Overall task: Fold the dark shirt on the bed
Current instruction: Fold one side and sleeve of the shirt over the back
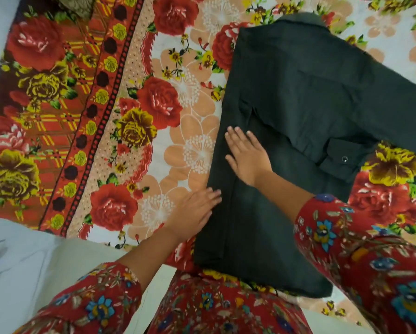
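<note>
Item: dark charcoal woven shirt (298, 92), flat on the bed's red-and-cream floral printed sheet (129, 116), one side already turned in; right hand (246, 156) spread on that panel, fingers (235, 138) straight, gripping nothing, apparently pressing the crease; left hand (194, 210) likewise flat and released, fingertips at the shirt's left edge, seemingly squaring it; buttoned cuff (337, 160) right of the right fingers; collar beyond them.

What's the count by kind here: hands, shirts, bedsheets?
Hands: 2 (left hand, right hand)
Dark shirt: 1
Floral bedsheet: 1
Total: 4
</note>
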